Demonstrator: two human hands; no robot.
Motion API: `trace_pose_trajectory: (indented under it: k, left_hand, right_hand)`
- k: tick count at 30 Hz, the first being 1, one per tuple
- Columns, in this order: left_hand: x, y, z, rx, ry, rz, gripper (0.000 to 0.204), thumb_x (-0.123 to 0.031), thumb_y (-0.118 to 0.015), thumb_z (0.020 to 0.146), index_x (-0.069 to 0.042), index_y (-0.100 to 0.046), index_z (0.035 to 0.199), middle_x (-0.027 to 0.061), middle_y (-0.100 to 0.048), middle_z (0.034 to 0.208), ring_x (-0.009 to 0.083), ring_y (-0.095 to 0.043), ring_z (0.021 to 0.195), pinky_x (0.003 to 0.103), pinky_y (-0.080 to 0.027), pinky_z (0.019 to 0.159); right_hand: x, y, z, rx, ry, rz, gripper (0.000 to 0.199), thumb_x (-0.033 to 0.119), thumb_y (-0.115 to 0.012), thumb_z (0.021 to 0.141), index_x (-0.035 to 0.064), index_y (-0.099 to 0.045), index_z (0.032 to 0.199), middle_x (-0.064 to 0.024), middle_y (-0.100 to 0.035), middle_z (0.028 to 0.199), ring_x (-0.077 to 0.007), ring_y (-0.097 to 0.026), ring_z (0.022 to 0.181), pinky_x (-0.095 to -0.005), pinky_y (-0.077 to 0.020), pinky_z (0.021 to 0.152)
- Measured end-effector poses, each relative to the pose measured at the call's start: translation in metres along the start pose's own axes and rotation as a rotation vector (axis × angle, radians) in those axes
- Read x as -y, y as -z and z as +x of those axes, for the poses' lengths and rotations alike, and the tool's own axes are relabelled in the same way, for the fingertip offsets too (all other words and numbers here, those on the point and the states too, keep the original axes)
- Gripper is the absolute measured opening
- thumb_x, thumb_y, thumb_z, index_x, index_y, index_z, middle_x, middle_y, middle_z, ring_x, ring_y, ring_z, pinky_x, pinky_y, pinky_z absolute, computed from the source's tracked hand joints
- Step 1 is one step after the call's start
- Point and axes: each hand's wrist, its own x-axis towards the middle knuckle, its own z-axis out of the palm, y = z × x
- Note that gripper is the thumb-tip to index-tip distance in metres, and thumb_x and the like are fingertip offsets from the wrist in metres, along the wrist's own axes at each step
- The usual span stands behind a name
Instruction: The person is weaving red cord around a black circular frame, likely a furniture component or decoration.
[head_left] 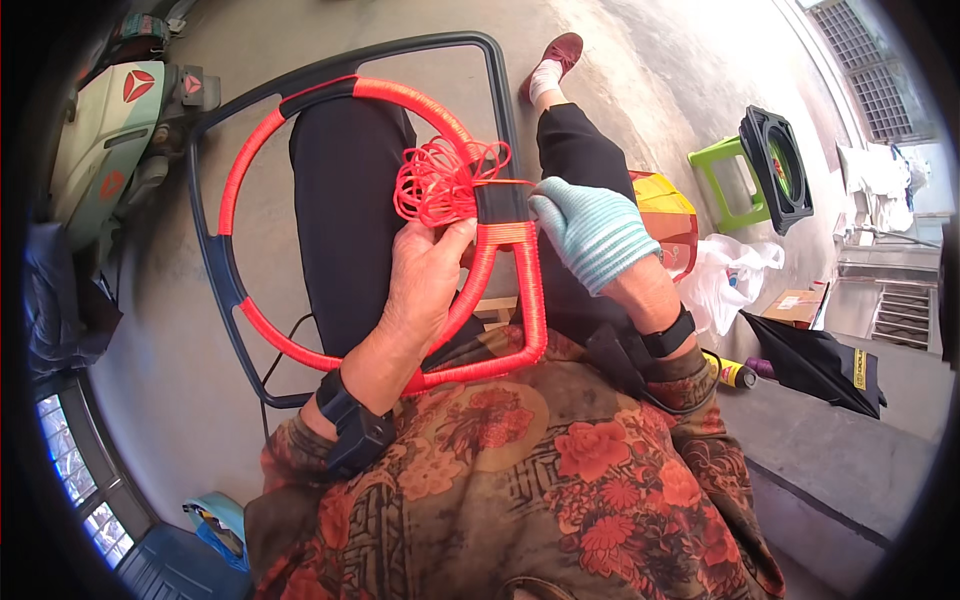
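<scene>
Across my lap lies a black rectangular frame (pixel 207 262) with a round ring (pixel 236 172) inside it. Red cord wraps most of the ring and the near right corner of the frame, leaving black stretches bare. A loose tangled bundle of red cord (pixel 436 183) sits against a bare black part at the right side. My bare left hand (pixel 425 265) is closed at that joint, just below the bundle, its fingertips partly hidden. My right hand (pixel 590 230), in a light blue striped glove, pinches the cord strand running from the bundle, right of the frame.
A green stool (pixel 728 180) with a black frame (pixel 777 168) leaning on it stands at the right. Nearby are a red and yellow package (pixel 664 225), a white plastic bag (pixel 728 280), a cardboard box (pixel 797 307) and a black umbrella (pixel 815 362). A scooter (pixel 125 150) stands at the left.
</scene>
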Motion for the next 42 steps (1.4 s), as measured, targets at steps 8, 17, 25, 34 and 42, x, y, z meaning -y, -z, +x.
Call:
trace_pose_trajectory:
  k: [8, 17, 25, 34, 42]
  left_hand:
    - [-0.013, -0.006, -0.004, 0.140, 0.015, -0.396, 0.031, -0.007, -0.049, 0.095, -0.001, -0.052, 0.126, 0.0088, -0.062, 0.116, 0.0162, -0.062, 0.099, 0.033, -0.050, 0.085]
    - [-0.008, -0.007, -0.001, 0.148, -0.011, -0.208, 0.042, -0.009, -0.061, 0.090, 0.006, -0.044, 0.126, 0.0111, -0.060, 0.111, 0.0118, -0.059, 0.099, 0.026, -0.050, 0.084]
    - [-0.009, -0.009, 0.000, 0.150, -0.007, -0.143, 0.037, -0.009, -0.060, 0.093, 0.002, -0.045, 0.125, 0.0094, -0.062, 0.108, 0.0122, -0.064, 0.086, 0.027, -0.055, 0.073]
    - [-0.008, -0.008, -0.004, 0.140, -0.042, -0.214, 0.028, -0.004, -0.060, 0.092, 0.001, -0.050, 0.118, 0.0097, -0.065, 0.098, 0.0132, -0.065, 0.077, 0.027, -0.057, 0.070]
    - [-0.006, -0.005, -0.005, 0.129, -0.022, -0.198, 0.017, -0.005, -0.061, 0.092, -0.001, -0.054, 0.107, 0.0085, -0.066, 0.093, 0.0134, -0.067, 0.074, 0.027, -0.058, 0.069]
  right_hand:
    - [-0.010, 0.003, 0.005, 0.209, -0.062, 0.566, 0.013, 0.011, -0.058, 0.090, 0.0008, -0.065, 0.093, -0.0050, -0.064, 0.069, -0.0104, -0.062, 0.064, -0.0254, -0.0499, 0.060]
    - [-0.022, 0.020, -0.006, -0.365, -0.069, 1.866, 0.020, 0.020, -0.055, 0.089, 0.0029, -0.059, 0.097, -0.0146, -0.063, 0.111, -0.0238, -0.058, 0.104, -0.0391, -0.0444, 0.095]
    - [0.023, 0.053, -0.034, -0.097, 0.381, 1.609, 0.025, 0.033, -0.048, 0.098, 0.0097, -0.047, 0.088, -0.0043, -0.052, 0.064, -0.0209, -0.055, 0.060, -0.0423, -0.0471, 0.085]
    - [-0.022, 0.020, -0.032, -0.185, -0.074, 0.241, 0.016, 0.012, -0.069, 0.079, 0.0036, -0.065, 0.092, 0.0019, -0.063, 0.074, -0.0128, -0.061, 0.065, -0.0267, -0.0500, 0.062]
    - [0.009, 0.042, -0.021, -0.158, -0.468, 0.858, 0.017, 0.021, -0.066, 0.087, 0.0049, -0.065, 0.092, 0.0019, -0.058, 0.067, -0.0064, -0.052, 0.055, -0.0220, -0.0428, 0.052]
